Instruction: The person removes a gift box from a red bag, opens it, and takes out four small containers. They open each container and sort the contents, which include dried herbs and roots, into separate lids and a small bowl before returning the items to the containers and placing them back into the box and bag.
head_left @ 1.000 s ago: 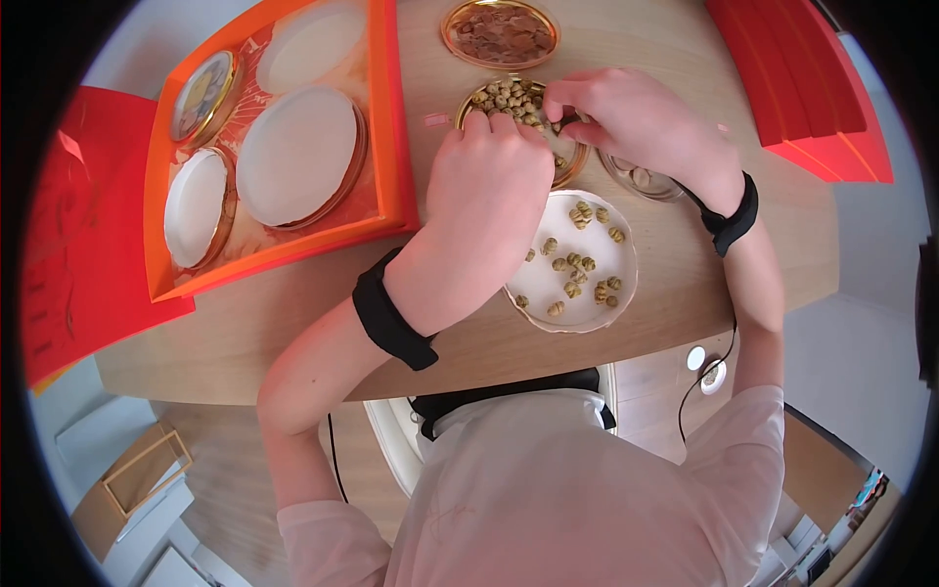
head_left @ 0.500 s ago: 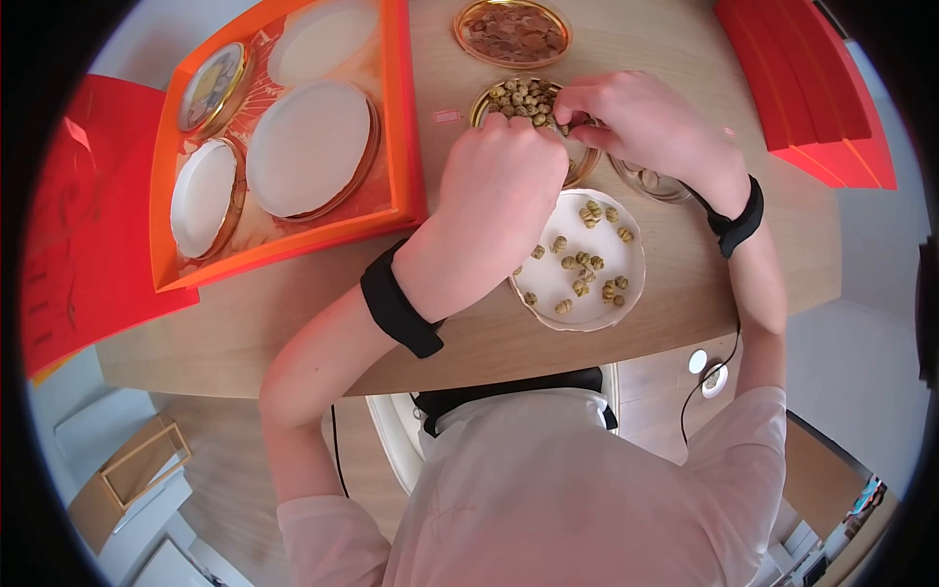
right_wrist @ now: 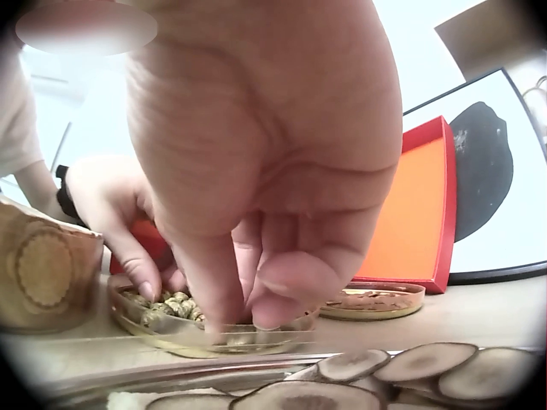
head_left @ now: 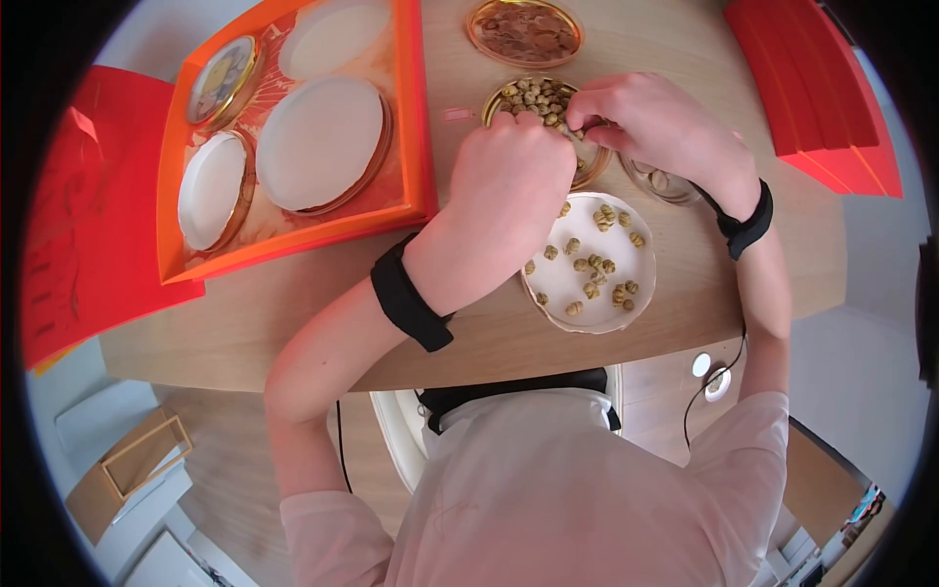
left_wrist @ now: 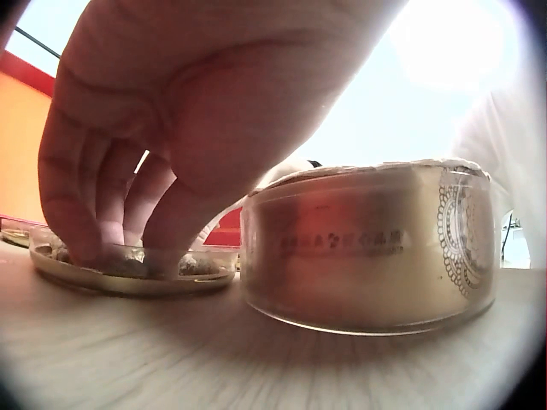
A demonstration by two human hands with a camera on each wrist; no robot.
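A shallow gold-rimmed dish (head_left: 488, 108) holds a heap of small, coiled, greenish-brown dried balls (head_left: 536, 94). My left hand (head_left: 511, 186) reaches down into its near left side; thumb and fingers pinch at a ball, seen low in the left wrist view. From the right, my right hand (head_left: 663, 127) dips curled fingers into the same dish, and its fingertips sit behind the clear rim in the right wrist view; I cannot tell whether they grip a ball. Nearest me stands a round tub (left_wrist: 367, 256) with a white top (head_left: 558, 286), where several more balls (head_left: 596, 263) lie scattered.
A clear container of pale, dark-edged dried slices (right_wrist: 308, 395) stands beneath my right wrist. Beyond the balls is a dish of reddish-brown flakes (head_left: 528, 35). An orange-red box (head_left: 424, 147) holding white-topped tubs (head_left: 321, 143) stands left, a red box (head_left: 812, 93) right.
The whole scene has shifted slightly right in the head view. Both hands stay at the dish, with only small finger movements.
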